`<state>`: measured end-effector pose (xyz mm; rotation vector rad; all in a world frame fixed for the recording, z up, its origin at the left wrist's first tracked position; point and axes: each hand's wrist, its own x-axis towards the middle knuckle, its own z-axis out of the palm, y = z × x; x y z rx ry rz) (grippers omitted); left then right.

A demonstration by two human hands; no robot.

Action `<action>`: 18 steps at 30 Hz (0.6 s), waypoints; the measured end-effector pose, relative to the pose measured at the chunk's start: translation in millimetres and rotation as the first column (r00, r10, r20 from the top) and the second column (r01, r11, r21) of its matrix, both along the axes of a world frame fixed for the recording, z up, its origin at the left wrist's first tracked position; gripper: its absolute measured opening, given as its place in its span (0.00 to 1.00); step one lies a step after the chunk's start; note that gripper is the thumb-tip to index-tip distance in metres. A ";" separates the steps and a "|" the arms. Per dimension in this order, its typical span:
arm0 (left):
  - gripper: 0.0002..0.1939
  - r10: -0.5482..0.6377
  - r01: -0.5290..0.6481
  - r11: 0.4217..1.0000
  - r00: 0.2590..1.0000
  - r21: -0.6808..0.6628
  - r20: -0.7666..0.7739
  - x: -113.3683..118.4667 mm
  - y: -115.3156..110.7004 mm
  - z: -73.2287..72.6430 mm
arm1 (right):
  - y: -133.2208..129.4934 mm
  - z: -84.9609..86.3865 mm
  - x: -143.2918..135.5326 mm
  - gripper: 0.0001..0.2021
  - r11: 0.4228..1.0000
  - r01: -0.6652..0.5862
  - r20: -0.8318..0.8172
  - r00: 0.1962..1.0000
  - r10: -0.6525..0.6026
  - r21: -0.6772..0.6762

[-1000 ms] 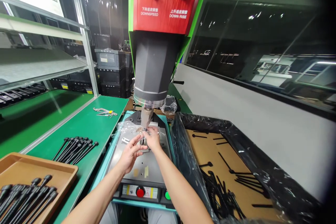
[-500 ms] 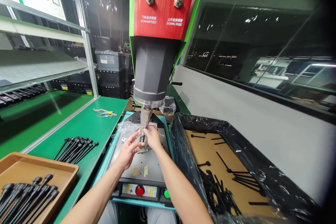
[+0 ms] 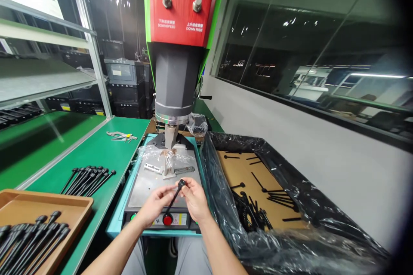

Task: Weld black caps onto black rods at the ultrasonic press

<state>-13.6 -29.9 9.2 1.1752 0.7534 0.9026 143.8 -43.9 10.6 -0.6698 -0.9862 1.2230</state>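
Note:
In front of the press, a thin black rod with a thick knobbed head (image 3: 174, 200) slants in the air above the machine's front edge, head uppermost. My right hand (image 3: 195, 200) pinches it near the head. The fingers of my left hand (image 3: 157, 203) close on it from the other side, just below the head. Beyond both hands stands the metal fixture (image 3: 168, 169), with clear plastic film around it. The metal horn (image 3: 171, 136) of the red and black press (image 3: 176, 73) hangs over the fixture.
On the right, a box lined with black plastic (image 3: 274, 167) holds loose black rods on cardboard. More rods (image 3: 87, 179) lie on the green table, and others fill a brown tray (image 3: 74, 201). Hand tools (image 3: 121, 136) lie farther back. A red button (image 3: 167, 220) sits on the machine's front.
Both hands have come back from the fixture toward me, bringing the black rod out from under the horn. The view has shifted slightly to the right.

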 end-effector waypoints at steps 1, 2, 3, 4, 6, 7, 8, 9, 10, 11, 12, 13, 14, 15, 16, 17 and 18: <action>0.18 -0.027 0.029 0.998 0.999 0.057 -0.032 -0.7 -7.1 -2.3 | -3.0 2.7 -2.3 0.16 1.000 0.002 0.013 1.000 -0.002 0.018; 0.16 -0.028 0.036 0.993 0.997 0.114 -0.071 -1.5 -13.4 -3.9 | -6.0 5.3 -5.0 0.15 1.000 0.000 0.034 0.999 -0.001 0.031; 0.14 -0.005 0.024 0.985 0.994 0.170 -0.111 -2.5 -18.8 -4.5 | -9.1 7.9 -8.2 0.15 0.999 -0.001 0.058 0.998 -0.001 0.044; 0.12 0.039 -0.005 0.975 0.988 0.223 -0.147 -3.9 -23.0 -3.9 | -12.4 10.3 -11.7 0.15 0.998 -0.002 0.084 0.996 -0.003 0.056; 0.11 0.130 -0.061 0.946 0.971 0.318 -0.202 -7.8 -28.4 0.6 | -18.6 14.1 -19.4 0.15 0.996 0.004 0.124 0.992 -0.015 0.092; 0.10 0.160 -0.073 0.930 0.963 0.360 -0.217 -10.4 -29.7 4.1 | -21.4 15.2 -23.4 0.15 0.993 0.013 0.139 0.990 -0.029 0.114; 0.10 0.176 -0.073 0.914 0.958 0.398 -0.226 -13.1 -30.4 7.7 | -23.6 15.6 -27.2 0.15 0.990 0.023 0.153 0.987 -0.044 0.136; 0.11 0.181 -0.067 0.902 0.956 0.427 -0.231 -16.0 -30.7 11.1 | -25.4 15.6 -30.9 0.15 0.988 0.031 0.167 0.984 -0.057 0.153; 0.11 0.180 -0.060 0.893 0.956 0.446 -0.232 -18.9 -31.1 13.9 | -26.5 15.2 -34.4 0.15 0.986 0.033 0.182 0.981 -0.063 0.162; 0.11 0.179 -0.056 0.887 0.956 0.458 -0.231 -21.8 -31.6 15.7 | -27.1 14.6 -37.7 0.16 0.986 0.033 0.197 0.978 -0.066 0.166; 0.11 0.186 -0.059 0.883 0.955 0.465 -0.232 -24.9 -32.8 16.7 | -27.2 14.3 -40.9 0.16 0.985 0.029 0.220 0.973 -0.067 0.170; 0.11 0.202 -0.071 0.881 0.950 0.468 -0.237 -28.3 -34.8 16.9 | -27.0 14.4 -44.0 0.17 0.984 0.022 0.249 0.966 -0.066 0.177; 0.11 0.221 -0.083 0.882 0.942 0.464 -0.252 -32.4 -37.8 16.6 | -26.8 14.9 -46.9 0.17 0.983 0.014 0.280 0.958 -0.066 0.183; 0.10 0.247 -0.098 0.882 0.929 0.460 -0.275 -37.5 -42.1 16.2 | -26.7 15.9 -49.7 0.16 0.983 0.004 0.303 0.951 -0.060 0.182; 0.10 0.270 -0.106 0.882 0.912 0.459 -0.308 -43.9 -47.5 16.1 | -26.9 17.1 -52.1 0.16 0.985 -0.010 0.309 0.950 -0.044 0.171; 0.10 0.293 -0.109 0.880 0.891 0.462 -0.348 -52.0 -53.8 16.8 | -27.5 18.3 -54.1 0.16 0.989 -0.029 0.299 0.954 -0.017 0.148; 0.10 0.318 -0.111 0.875 0.866 0.471 -0.386 -62.1 -60.5 18.3 | -28.4 19.0 -55.4 0.17 0.992 -0.052 0.274 0.962 0.019 0.115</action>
